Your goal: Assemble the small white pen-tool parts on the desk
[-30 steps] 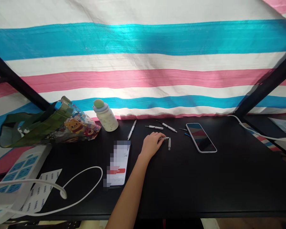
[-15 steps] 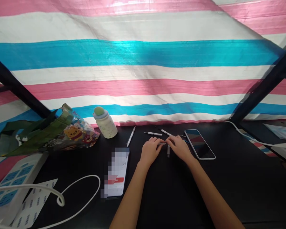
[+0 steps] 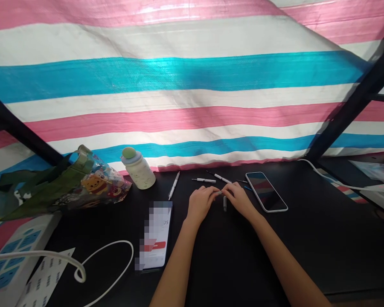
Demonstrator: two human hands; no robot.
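Note:
My left hand [image 3: 199, 204] is closed, with thumb and fingers pinching a slim pale pen part [image 3: 218, 192]. The fingertips of my right hand [image 3: 241, 200] meet its other end, also closed in a pinch, and partly hide it. Just below the fingertips a short grey pen piece [image 3: 225, 204] lies on the black tabletop [image 3: 230, 256]. Beyond my hands are a white pen barrel [image 3: 206, 181] with a thin dark tip, and another white pen [image 3: 223, 178]. Thin dark and blue pieces beside my right hand are partly covered.
Left of my hands lie a white pen [image 3: 174, 186] and a lit phone [image 3: 156, 238]. A second phone [image 3: 266, 192] lies at the right. Farther left are a bottle [image 3: 138, 168], a bag [image 3: 83, 183], a power strip [image 3: 11, 256] and a looped white cable [image 3: 131, 260].
The view has tilted and shifted slightly. Both hands stay together over the pen part, with only small finger movements. The grey piece still lies below them.

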